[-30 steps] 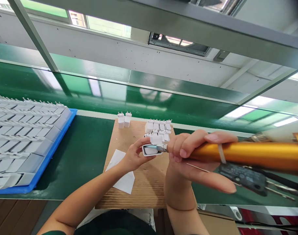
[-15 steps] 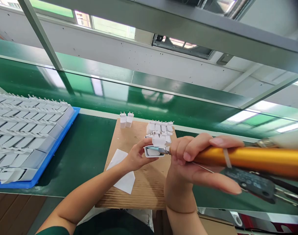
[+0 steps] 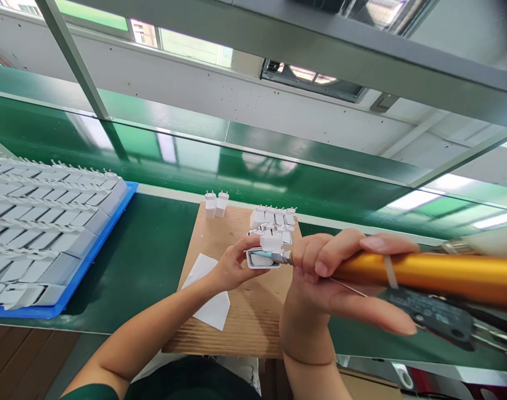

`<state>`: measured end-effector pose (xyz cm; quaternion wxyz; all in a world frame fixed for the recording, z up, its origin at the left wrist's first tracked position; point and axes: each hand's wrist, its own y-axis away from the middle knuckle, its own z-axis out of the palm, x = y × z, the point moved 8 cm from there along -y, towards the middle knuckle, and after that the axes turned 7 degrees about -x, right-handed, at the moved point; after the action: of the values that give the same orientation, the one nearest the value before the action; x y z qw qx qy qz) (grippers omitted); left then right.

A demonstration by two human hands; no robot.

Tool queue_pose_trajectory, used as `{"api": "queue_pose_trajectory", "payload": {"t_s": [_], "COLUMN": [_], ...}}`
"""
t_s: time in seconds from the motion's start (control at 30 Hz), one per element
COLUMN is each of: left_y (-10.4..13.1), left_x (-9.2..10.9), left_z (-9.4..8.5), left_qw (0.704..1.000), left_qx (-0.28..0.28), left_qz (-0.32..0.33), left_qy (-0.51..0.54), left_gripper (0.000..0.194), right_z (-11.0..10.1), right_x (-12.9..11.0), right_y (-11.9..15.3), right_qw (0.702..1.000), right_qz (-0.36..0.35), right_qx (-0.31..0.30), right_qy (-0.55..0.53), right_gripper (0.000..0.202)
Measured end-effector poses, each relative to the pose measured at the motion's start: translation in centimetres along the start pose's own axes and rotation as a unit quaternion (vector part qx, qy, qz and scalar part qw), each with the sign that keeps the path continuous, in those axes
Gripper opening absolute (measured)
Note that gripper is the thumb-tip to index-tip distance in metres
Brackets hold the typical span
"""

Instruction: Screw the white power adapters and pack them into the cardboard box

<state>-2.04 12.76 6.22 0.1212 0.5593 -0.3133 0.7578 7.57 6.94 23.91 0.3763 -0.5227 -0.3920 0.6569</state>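
My left hand [image 3: 235,261] is closed around the left side of a small white plug-adapter housing [image 3: 274,240], whose open rim faces me. In my right hand [image 3: 334,266] lies a gold cylindrical dispensing gun [image 3: 436,272], gripped near its front with the thumb stretched along beneath it. A black switch [image 3: 430,316] is strapped to the gun's body. The gun's pale blue nozzle [image 3: 261,254] points left and reaches into the housing's opening. Directly behind stand several more white plug adapters [image 3: 274,215], pins up.
A brown cardboard sheet [image 3: 253,328] lies on the green bench [image 3: 153,228], with a white paper piece [image 3: 199,272] on it. Two white adapters [image 3: 216,204] stand at its back left. On the left, a blue tray [image 3: 90,250] holds rows of adapters.
The view has shifted very slightly. Both hands, the housing and the gun keep nearly the same positions, the nozzle still inside the opening.
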Motion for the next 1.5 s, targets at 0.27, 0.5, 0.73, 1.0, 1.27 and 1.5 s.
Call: {"api": "queue_pose_trajectory", "payload": {"t_s": [0.27, 0.5, 0.73, 1.0, 1.27, 1.5], "left_y": [0.03, 0.01, -0.06, 0.01, 0.05, 0.12], "left_x": [0.16, 0.02, 0.05, 0.08, -0.07, -0.16], "left_z": [0.01, -0.12, -0.12, -0.2, -0.33, -0.37], "left_qw": [1.0, 1.0, 1.0, 1.0, 1.0, 1.0], "left_qx": [-0.007, -0.003, -0.011, -0.013, -0.009, -0.011], "left_qz": [0.004, -0.008, 0.002, 0.007, -0.006, -0.01], "left_qy": [-0.006, -0.008, -0.002, -0.002, -0.009, -0.019], "left_gripper": [0.052, 0.054, 0.054, 0.052, 0.052, 0.053], "right_z": [0.11, -0.05, 0.21, -0.06, -0.02, -0.09], "right_x": [-0.18, -0.11, -0.29, -0.14, -0.23, -0.23], "right_y": [-0.27, -0.12, -0.3, -0.13, -0.21, -0.29], "right_qw": [1.0, 1.0, 1.0, 1.0, 1.0, 1.0], "right_qz": [-0.012, -0.001, -0.013, -0.008, -0.01, 0.0], "right_qx": [-0.001, 0.015, 0.007, 0.011, 0.002, 0.013], "right_qy": [0.006, 0.007, 0.003, 0.0, 0.002, 0.028], "right_gripper": [0.048, 0.049, 0.048, 0.048, 0.049, 0.047]}}
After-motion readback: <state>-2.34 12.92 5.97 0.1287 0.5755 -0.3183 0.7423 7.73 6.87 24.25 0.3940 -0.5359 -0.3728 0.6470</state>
